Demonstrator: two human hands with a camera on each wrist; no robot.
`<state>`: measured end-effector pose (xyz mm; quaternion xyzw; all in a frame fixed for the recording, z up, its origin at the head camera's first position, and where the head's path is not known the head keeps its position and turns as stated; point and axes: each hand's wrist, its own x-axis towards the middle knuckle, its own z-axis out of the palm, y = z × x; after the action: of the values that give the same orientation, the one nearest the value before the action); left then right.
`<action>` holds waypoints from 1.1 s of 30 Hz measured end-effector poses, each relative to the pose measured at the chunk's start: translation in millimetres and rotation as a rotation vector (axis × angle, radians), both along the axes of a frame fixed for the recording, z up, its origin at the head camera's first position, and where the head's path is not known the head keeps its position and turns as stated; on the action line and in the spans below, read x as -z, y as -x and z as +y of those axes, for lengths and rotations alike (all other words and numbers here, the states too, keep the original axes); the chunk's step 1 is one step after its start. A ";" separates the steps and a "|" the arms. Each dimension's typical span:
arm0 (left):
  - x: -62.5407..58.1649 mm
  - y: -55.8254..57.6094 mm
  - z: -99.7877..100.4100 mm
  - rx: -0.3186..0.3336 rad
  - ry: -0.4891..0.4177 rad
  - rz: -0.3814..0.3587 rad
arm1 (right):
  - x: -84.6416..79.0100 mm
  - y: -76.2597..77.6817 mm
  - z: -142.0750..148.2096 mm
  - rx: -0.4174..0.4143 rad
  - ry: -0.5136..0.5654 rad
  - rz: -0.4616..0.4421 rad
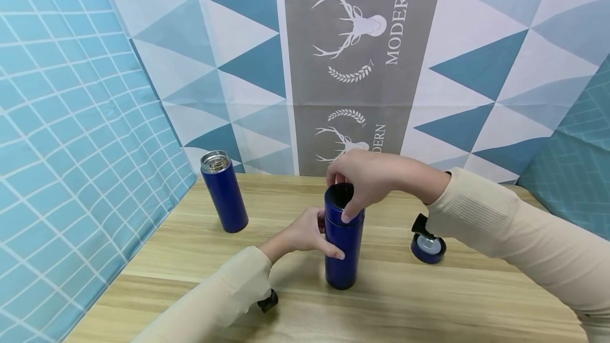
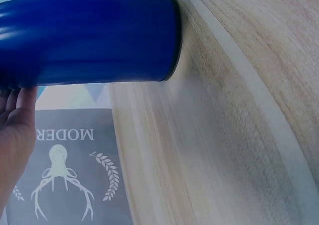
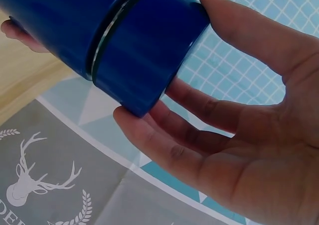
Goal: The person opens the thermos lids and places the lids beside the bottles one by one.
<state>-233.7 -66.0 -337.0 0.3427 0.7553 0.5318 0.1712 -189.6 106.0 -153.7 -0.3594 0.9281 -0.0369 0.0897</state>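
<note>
A dark blue thermos bottle [image 1: 342,250] stands upright at mid-table. My left hand [image 1: 308,233] grips its body from the left, thumb across the front; in the left wrist view a few fingers show below the bottle [image 2: 99,38]. At the top, my right hand [image 1: 369,178] pinches the blue lid [image 1: 335,215], whose upper face looks dark and hollow. Seen from the right wrist, a thin seam with a bright line runs between the lid [image 3: 149,51] and the body, and the thumb and fingertips of the right hand [image 3: 239,115] press on opposite sides of the lid's rim.
Behind to the left stands a second blue thermos bottle [image 1: 224,192], uncovered, its steel mouth showing. A small blue lid [image 1: 428,250] with a pale inner disc lies at the right, near the right sleeve. Patterned cloth [image 1: 257,68] hangs behind the wooden table [image 1: 381,306].
</note>
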 end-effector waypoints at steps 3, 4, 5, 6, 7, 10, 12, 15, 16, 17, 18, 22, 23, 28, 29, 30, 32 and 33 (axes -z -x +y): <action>0.2 0.2 -0.5 -0.001 -0.002 -0.002 | 1.0 1.2 0.9 -0.016 0.007 0.002; 0.8 0.3 -0.7 -0.002 -0.002 -0.003 | 1.7 2.1 1.2 -0.022 0.011 0.001; 1.3 0.3 -0.8 -0.002 -0.002 -0.004 | 2.3 2.6 1.5 -0.025 0.013 0.001; 1.7 0.5 -0.9 -0.001 -0.004 -0.005 | 2.8 3.2 1.7 -0.030 0.015 0.002; 1.9 0.3 -0.9 0.000 -0.008 -0.006 | 3.3 3.5 1.9 -0.034 0.018 0.003; 2.2 -0.1 -0.6 -0.002 -0.005 -0.004 | 4.0 4.3 2.3 -0.043 0.020 0.009; 1.8 -0.1 -0.1 -0.003 0.001 -0.001 | 3.9 4.0 2.7 -0.048 0.021 0.009; 0.4 0.6 0.3 -0.013 0.021 -0.002 | 3.3 4.4 3.1 -0.054 0.023 0.004; -0.1 1.0 0.3 -0.017 0.026 -0.004 | 2.9 4.7 3.1 -0.060 0.024 0.004; -0.6 1.4 0.2 -0.021 0.031 -0.006 | 2.6 5.3 2.9 -0.068 0.024 0.005; -1.0 1.9 0.0 -0.024 0.034 -0.008 | 2.1 5.9 2.8 -0.076 0.024 0.008; -3.7 3.6 0.4 -0.025 0.036 -0.005 | -1.1 7.1 3.1 -0.100 0.021 0.021; -4.1 3.8 0.6 -0.023 0.037 -0.003 | -1.4 7.4 3.1 -0.100 0.019 0.021; -3.5 3.2 0.6 -0.022 0.044 -0.006 | -1.1 7.8 2.4 -0.100 0.012 0.004; -3.2 2.9 0.5 -0.022 0.044 -0.008 | -0.7 7.8 2.0 -0.097 0.012 0.000; -2.9 2.7 0.3 -0.022 0.045 -0.009 | -0.3 8.1 1.9 -0.099 0.012 -0.002; -2.2 2.5 -0.3 -0.023 0.045 -0.010 | 0.4 8.6 1.9 -0.101 0.015 -0.004; -2.0 2.5 -0.5 -0.024 0.043 -0.010 | 0.7 8.9 1.5 -0.097 0.016 -0.005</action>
<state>-236.2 -66.5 -335.0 0.3274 0.7697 0.5191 0.1759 -198.5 107.5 -154.4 -0.4046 0.9090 -0.0408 0.0908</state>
